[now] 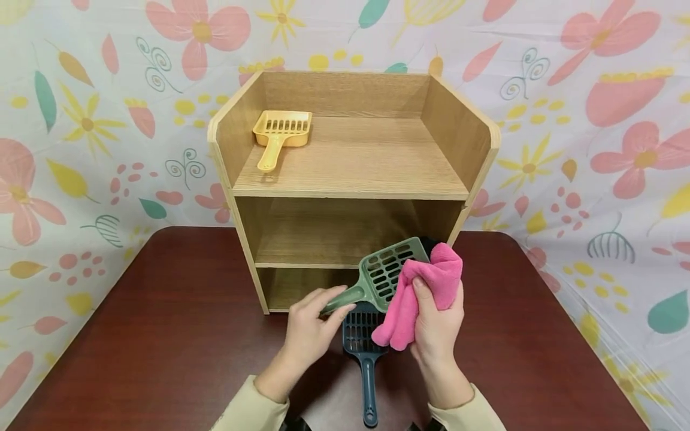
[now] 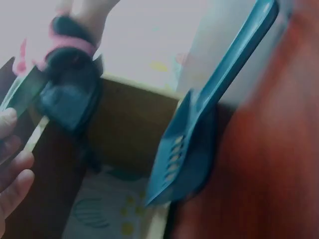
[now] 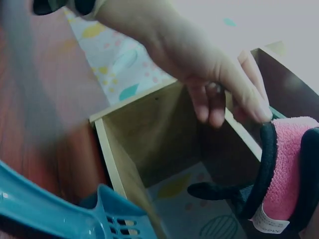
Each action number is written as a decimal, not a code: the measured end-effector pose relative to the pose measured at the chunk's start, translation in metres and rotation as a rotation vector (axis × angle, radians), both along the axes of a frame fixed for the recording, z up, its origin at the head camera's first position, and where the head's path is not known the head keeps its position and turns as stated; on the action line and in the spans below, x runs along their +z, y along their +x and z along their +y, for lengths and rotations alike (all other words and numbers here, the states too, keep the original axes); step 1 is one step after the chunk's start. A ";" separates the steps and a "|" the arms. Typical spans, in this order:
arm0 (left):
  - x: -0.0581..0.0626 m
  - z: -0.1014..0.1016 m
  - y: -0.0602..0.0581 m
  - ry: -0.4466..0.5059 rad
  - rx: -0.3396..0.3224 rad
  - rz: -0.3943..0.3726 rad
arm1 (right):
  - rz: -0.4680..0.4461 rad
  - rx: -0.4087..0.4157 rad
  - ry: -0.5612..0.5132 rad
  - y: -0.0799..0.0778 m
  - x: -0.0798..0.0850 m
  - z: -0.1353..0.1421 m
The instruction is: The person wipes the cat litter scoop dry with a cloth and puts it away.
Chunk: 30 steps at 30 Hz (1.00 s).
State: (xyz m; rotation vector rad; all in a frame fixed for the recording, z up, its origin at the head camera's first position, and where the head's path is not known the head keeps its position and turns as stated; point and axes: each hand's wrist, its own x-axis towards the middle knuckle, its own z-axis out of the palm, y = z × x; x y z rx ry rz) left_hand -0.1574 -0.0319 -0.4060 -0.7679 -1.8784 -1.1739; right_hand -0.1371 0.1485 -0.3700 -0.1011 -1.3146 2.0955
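Pinching the green scoop by its handle, the left hand is holding it in front of the shelf, while the right hand is gripping a bunched pink cloth with its thumb pressing on the fabric. The relation that seems to be counting most is the one between cloth and basket: from the left hand, the scoop's long axis is running up, away and to the right, so the slotted basket is ending beside the right hand. The left hand is owning the handle, the right hand is being the nearer one to the basket, and the cloth is overlapping the basket's right edge, apparently touching it. A dark patch is showing behind the basket's far corner; whether it is belonging to the cloth, I cannot tell. Counting up, three scoops are showing: one green, in hand; one blue scoop, which is lying below the green one, by the look of it on the table, its handle pointing toward the person; and one yellow scoop, which is sitting at the left of the shelf's top level, its handle angling toward the front. One cloth, one table and one shelf with three levels are making up the rest, with a flowered backdrop hanging behind.
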 end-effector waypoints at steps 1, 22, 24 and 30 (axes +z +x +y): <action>-0.002 0.003 0.002 0.014 -0.001 0.014 | -0.001 -0.011 -0.002 0.000 0.000 -0.001; -0.011 0.017 0.008 -0.015 -0.074 0.062 | -0.032 -0.056 0.053 -0.009 -0.004 -0.006; -0.011 0.015 0.007 -0.028 -0.088 0.062 | -0.056 -0.074 0.071 -0.009 -0.005 -0.004; -0.011 0.010 0.006 -0.075 -0.091 0.039 | -0.063 -0.110 0.091 -0.011 -0.005 0.003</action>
